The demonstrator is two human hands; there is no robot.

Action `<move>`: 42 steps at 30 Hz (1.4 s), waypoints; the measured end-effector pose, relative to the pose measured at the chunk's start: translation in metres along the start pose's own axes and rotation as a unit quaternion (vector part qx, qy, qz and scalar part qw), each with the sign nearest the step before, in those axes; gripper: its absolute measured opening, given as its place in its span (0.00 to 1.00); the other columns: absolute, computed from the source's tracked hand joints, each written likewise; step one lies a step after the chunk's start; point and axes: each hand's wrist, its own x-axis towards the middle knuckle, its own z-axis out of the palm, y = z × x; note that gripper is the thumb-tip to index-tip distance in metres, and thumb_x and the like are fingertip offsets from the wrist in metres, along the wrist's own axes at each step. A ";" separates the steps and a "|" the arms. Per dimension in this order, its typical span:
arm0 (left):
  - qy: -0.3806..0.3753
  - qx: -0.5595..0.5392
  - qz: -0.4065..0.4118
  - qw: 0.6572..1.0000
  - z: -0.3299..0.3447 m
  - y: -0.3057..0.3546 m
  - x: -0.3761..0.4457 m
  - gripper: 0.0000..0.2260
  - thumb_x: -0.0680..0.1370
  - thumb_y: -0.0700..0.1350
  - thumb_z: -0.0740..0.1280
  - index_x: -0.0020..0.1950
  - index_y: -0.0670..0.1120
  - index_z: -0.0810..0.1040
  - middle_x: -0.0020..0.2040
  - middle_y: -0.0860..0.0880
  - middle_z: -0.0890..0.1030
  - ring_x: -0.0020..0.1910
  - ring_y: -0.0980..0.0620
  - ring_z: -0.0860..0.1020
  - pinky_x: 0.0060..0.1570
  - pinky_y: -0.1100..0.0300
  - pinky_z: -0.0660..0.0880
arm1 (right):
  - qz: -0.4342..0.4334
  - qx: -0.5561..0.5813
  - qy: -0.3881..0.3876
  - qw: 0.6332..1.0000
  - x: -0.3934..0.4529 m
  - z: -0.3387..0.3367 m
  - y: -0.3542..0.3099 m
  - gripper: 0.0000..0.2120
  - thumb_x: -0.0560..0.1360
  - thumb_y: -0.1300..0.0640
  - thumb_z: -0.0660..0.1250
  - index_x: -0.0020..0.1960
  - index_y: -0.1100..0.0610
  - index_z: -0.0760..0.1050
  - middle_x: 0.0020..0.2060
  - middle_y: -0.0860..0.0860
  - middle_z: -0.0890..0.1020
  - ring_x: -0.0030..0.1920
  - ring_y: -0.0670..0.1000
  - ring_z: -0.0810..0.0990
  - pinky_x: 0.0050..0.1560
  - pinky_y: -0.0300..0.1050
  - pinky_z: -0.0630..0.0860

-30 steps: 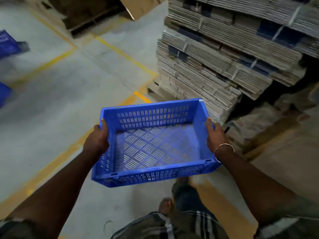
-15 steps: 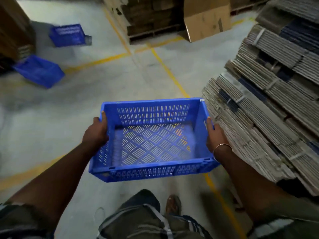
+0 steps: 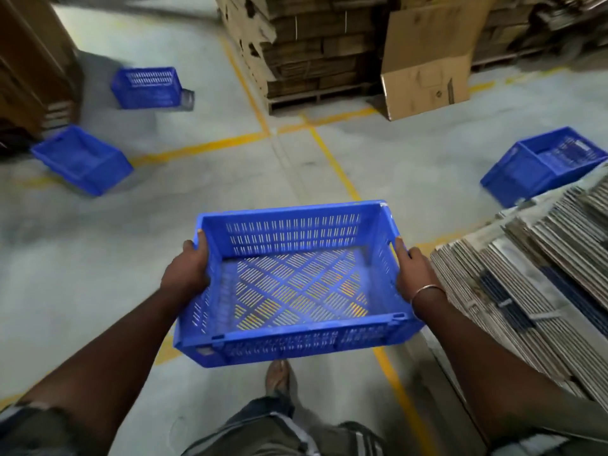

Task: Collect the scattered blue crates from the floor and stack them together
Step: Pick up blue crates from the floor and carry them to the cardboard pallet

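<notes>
I carry an empty blue perforated crate (image 3: pixel 292 342) level in front of me, above the floor. My left hand (image 3: pixel 186 269) grips its left rim and my right hand (image 3: pixel 416 276), with a bangle at the wrist, grips its right rim. Three other blue crates lie on the concrete floor: one tilted at the left (image 3: pixel 84 159), one on its side at the far left (image 3: pixel 148 87), and one tilted at the right (image 3: pixel 543 162) behind a cardboard stack.
Bundled flat cardboard (image 3: pixel 539 278) is stacked close on my right. A pallet of cartons (image 3: pixel 306 51) and a leaning cardboard sheet (image 3: pixel 427 57) stand ahead. Brown stacks (image 3: pixel 29 67) line the far left. Yellow lines (image 3: pixel 332 159) cross the grey floor. My foot (image 3: pixel 278 378) shows below the crate.
My view has swung left and forward along the floor. The cardboard stack slid to the right edge, and the crate at the right came into sight. Both hands keep their hold on the crate.
</notes>
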 end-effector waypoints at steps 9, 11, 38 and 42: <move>-0.006 0.022 0.053 0.998 -0.056 0.019 0.195 0.43 0.70 0.39 0.68 0.80 0.42 0.48 0.60 0.32 0.68 0.44 0.29 0.78 0.38 0.45 0.73 | 0.037 0.020 0.028 0.999 0.155 -0.014 -0.018 0.35 0.71 0.67 0.63 0.77 0.60 0.58 0.54 0.67 0.74 0.51 0.68 0.76 0.51 0.56 0.73; -0.009 0.021 0.058 0.998 -0.060 0.036 0.242 0.43 0.70 0.39 0.68 0.80 0.43 0.47 0.61 0.33 0.68 0.46 0.29 0.78 0.40 0.44 0.75 | 0.048 0.018 0.029 0.998 0.192 -0.013 -0.010 0.36 0.70 0.67 0.63 0.77 0.60 0.59 0.53 0.67 0.75 0.49 0.68 0.76 0.50 0.56 0.74; -0.056 0.088 0.221 0.970 -0.126 0.366 0.915 0.44 0.71 0.41 0.68 0.80 0.44 0.46 0.61 0.35 0.69 0.46 0.32 0.79 0.42 0.44 0.77 | 0.234 0.061 0.078 0.967 0.745 -0.082 0.154 0.36 0.68 0.69 0.65 0.75 0.60 0.62 0.48 0.67 0.75 0.43 0.68 0.77 0.43 0.57 0.75; -0.057 0.079 0.267 0.959 -0.147 0.444 1.014 0.44 0.70 0.40 0.69 0.80 0.44 0.46 0.60 0.33 0.69 0.45 0.30 0.79 0.41 0.43 0.77 | 0.290 0.071 0.095 0.950 0.809 -0.111 0.187 0.35 0.70 0.68 0.64 0.76 0.59 0.61 0.50 0.66 0.75 0.45 0.68 0.77 0.43 0.55 0.74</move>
